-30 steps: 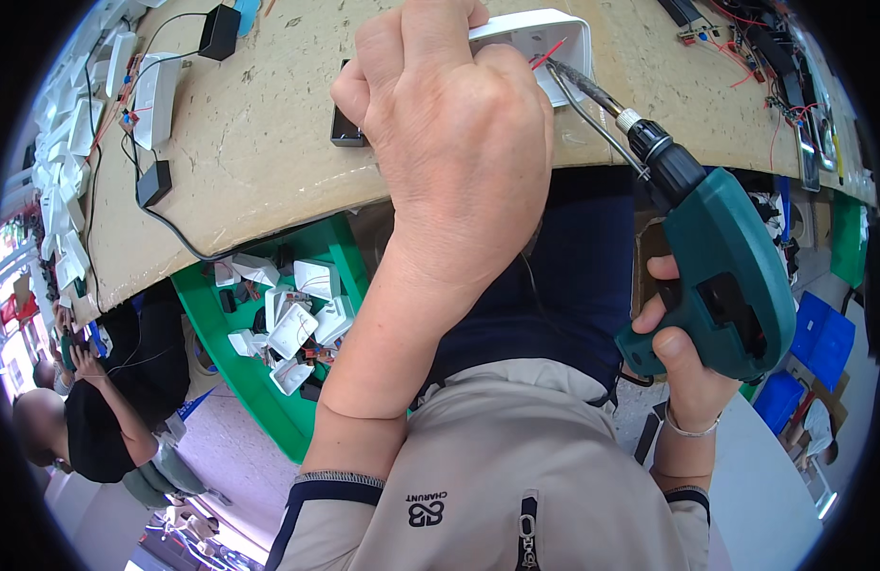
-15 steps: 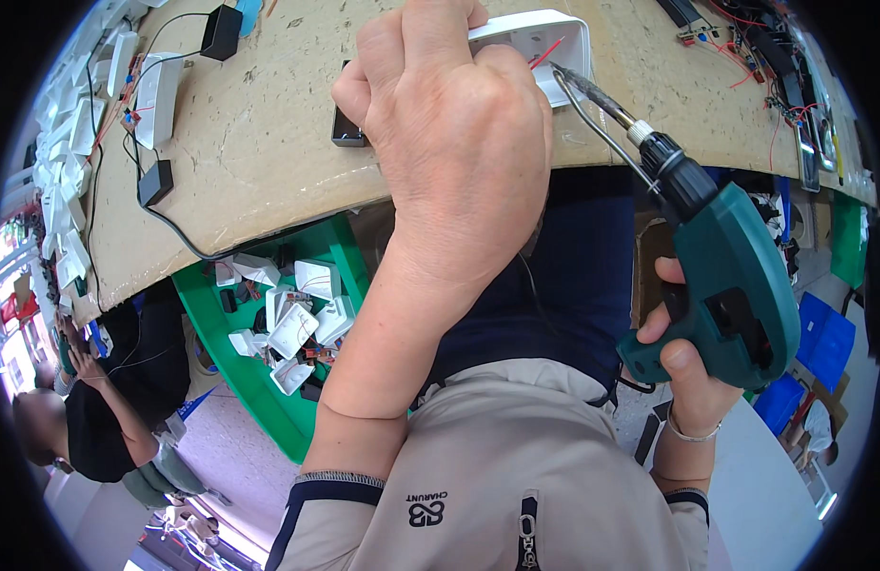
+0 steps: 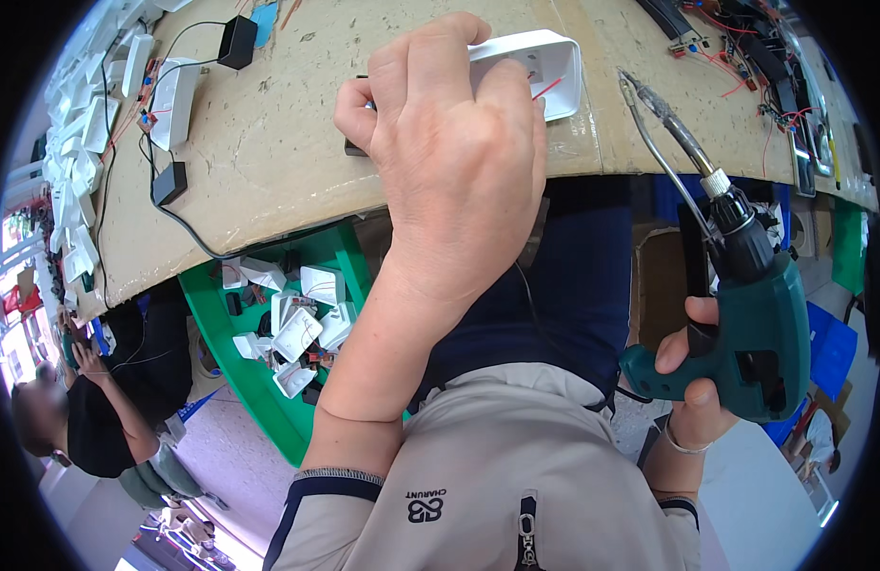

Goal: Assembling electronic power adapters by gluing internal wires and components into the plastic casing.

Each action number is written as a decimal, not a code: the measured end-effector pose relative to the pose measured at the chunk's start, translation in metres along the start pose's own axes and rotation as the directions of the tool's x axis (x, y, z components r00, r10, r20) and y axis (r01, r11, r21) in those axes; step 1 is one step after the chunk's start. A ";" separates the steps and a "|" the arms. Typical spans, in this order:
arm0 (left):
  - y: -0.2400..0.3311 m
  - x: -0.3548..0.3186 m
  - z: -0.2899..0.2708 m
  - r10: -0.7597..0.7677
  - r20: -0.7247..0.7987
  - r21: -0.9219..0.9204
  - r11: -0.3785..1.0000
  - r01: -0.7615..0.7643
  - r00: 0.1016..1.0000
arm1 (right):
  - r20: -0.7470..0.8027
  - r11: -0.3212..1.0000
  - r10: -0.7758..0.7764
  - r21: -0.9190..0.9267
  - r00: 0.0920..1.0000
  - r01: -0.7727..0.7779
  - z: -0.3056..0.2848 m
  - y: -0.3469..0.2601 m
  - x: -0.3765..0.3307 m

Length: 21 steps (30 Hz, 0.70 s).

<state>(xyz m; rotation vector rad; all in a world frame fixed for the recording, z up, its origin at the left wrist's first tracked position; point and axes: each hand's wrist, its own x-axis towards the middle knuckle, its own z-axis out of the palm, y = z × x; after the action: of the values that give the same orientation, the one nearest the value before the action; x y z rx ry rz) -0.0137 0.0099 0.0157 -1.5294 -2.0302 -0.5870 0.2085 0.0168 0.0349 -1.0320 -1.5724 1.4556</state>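
Observation:
My left hand [image 3: 464,143] is curled over a white plastic casing [image 3: 565,81] at the table's near edge, gripping it; the fingertips are hidden behind the hand. A short red wire [image 3: 548,89] sticks up from inside the casing. Under the hand's left side, part of a small black box [image 3: 353,148] peeps out. My right hand [image 3: 699,390] is wrapped round the handle of a green soldering gun [image 3: 765,333]. Its metal tip and thin solder feed tube point up over the table, to the right of the casing and apart from it.
A green bin [image 3: 268,404] with white casings and small boards stands below the table's left edge. White casings [image 3: 78,171] are piled at the far left, near a black cable [image 3: 178,226]. Wired circuit boards [image 3: 721,48] lie at the right. A co-worker [image 3: 111,409] sits at left.
My right hand has drawn the soldering gun back to the right and down, so its tip has left the casing. The left hand and the casing have barely shifted.

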 end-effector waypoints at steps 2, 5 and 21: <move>-0.003 -0.002 0.002 0.026 0.004 0.008 1.000 -0.026 1.000 | 0.016 1.000 -0.008 0.006 1.000 0.008 -0.001 0.001 0.000; -0.009 -0.011 0.014 -0.081 -0.032 -0.239 0.969 0.071 0.996 | -0.018 0.998 -0.054 0.010 0.998 0.054 0.000 0.001 0.001; -0.006 -0.019 0.025 -0.078 -0.177 -0.222 0.974 0.038 0.981 | -0.006 0.997 -0.068 0.029 0.998 0.068 -0.004 0.008 0.000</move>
<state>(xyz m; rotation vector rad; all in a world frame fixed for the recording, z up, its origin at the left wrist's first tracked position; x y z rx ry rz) -0.0186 0.0101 -0.0157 -1.4785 -1.9247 -0.9659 0.2129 0.0189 0.0275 -0.9554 -1.5627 1.4248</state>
